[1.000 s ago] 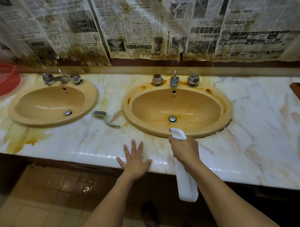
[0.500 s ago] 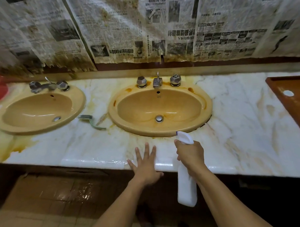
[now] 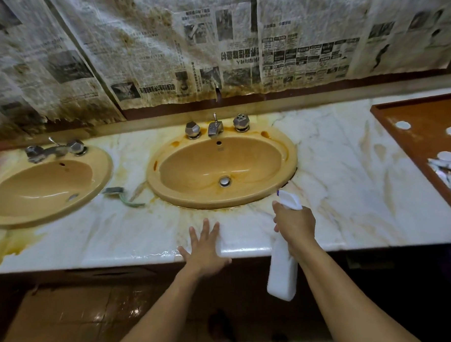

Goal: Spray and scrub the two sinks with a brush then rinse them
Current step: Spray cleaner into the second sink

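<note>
Now left hand [image 3: 205, 251] rests flat on counter [image 3: 114, 238] edge; right hand [image 3: 295, 224] grips spray bottle [image 3: 283, 276].

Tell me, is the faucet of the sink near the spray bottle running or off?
Off: no water stream falls from the faucet into the sink.

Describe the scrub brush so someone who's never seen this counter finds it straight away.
Find the long marble counter with two yellow sinks. In the gap between the left sink and the right sink lies the brush. It has a dark head and curved green handle, unlike the white spray bottle.
</note>
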`<control>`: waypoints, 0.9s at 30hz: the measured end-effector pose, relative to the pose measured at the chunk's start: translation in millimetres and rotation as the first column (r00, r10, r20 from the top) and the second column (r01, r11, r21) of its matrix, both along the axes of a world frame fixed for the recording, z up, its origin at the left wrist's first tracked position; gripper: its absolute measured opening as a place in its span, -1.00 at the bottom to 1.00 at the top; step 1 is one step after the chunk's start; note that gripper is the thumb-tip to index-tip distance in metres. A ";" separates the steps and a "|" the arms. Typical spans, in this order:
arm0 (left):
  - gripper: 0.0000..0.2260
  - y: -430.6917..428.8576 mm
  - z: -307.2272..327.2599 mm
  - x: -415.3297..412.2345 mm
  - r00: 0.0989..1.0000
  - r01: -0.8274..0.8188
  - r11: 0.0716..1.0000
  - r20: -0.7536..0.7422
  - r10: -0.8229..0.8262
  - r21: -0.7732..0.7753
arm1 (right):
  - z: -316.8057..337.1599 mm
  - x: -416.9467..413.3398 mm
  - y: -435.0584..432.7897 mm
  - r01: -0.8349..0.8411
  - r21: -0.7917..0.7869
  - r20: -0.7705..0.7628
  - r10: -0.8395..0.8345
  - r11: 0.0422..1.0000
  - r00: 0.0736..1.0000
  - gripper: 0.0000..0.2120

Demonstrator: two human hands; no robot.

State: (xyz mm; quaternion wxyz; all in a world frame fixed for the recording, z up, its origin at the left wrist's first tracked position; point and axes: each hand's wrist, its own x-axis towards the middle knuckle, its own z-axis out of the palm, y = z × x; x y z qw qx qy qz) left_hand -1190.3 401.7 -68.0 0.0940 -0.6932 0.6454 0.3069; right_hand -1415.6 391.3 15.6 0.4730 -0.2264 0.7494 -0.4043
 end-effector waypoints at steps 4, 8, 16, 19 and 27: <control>-0.09 -3.8 -1.3 0.6 0.999 -0.025 1.000 -0.021 0.025 -0.006 | 1.3 -9.1 1.1 0.047 0.000 0.040 -0.047 0.999 0.998 -0.76; -0.20 -9.5 -0.7 1.4 0.984 -0.127 0.992 -0.128 0.128 0.009 | 1.5 -16.6 0.2 0.042 -0.068 0.012 -0.041 0.997 0.999 -0.80; -0.33 -7.6 28.0 -34.8 0.856 -0.089 0.996 -0.509 0.091 0.028 | 4.4 -34.3 -15.2 0.282 -0.019 0.138 -0.277 0.959 0.951 -0.71; -0.24 -11.2 40.5 -52.5 0.815 -0.025 1.000 -0.578 0.027 0.010 | 5.0 -38.4 -20.4 0.353 -0.004 0.176 -0.347 0.936 0.921 -0.75; -0.43 -22.4 57.8 -79.8 0.753 0.158 0.987 -0.647 -0.121 -0.001 | -2.2 -38.3 -36.2 0.353 -0.035 0.244 -0.334 0.935 0.910 -0.76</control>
